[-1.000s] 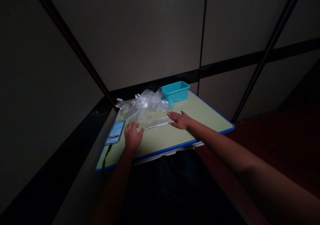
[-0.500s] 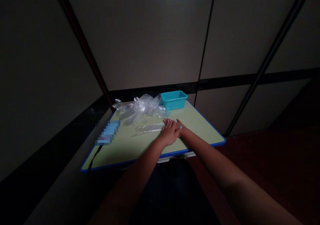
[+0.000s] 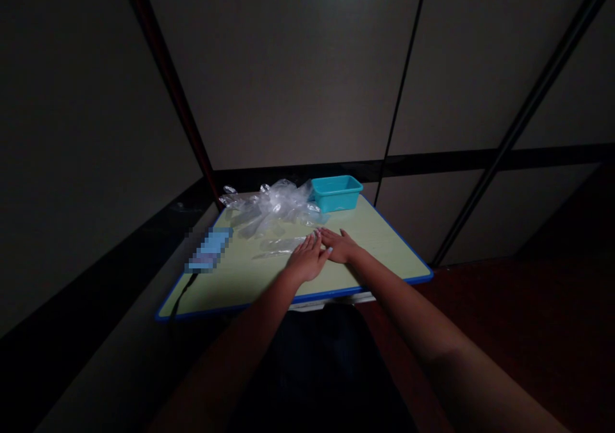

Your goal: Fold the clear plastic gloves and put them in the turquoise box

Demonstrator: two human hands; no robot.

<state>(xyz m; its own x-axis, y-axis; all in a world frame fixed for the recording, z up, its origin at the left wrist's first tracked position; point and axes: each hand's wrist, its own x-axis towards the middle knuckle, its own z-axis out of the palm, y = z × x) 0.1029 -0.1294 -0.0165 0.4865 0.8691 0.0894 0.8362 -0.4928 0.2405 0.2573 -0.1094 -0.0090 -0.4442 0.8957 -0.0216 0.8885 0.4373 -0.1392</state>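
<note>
A clear plastic bag (image 3: 278,247) lies flattened on the pale yellow tabletop (image 3: 230,285). My left hand (image 3: 308,258) rests flat over the right part of this bag, its fingers stretched out. Beside it, my right hand (image 3: 339,246) lies palm down with fingers extended, its tips by the left fingertips. Part of the bag is hidden under the hands. Beyond them spreads a crumpled pile of clear plastic bags (image 3: 276,205).
A turquoise plastic basket (image 3: 337,196) stands at the back, touching or very near the pile. At the left edge lies a blurred phone-like device (image 3: 210,250) with a dark strap (image 3: 181,295). Panelled walls (image 3: 307,68) rise behind the table.
My left hand has slid left off the right hand, over the flat bag. The right hand stays nearly in place and now shows more fully.
</note>
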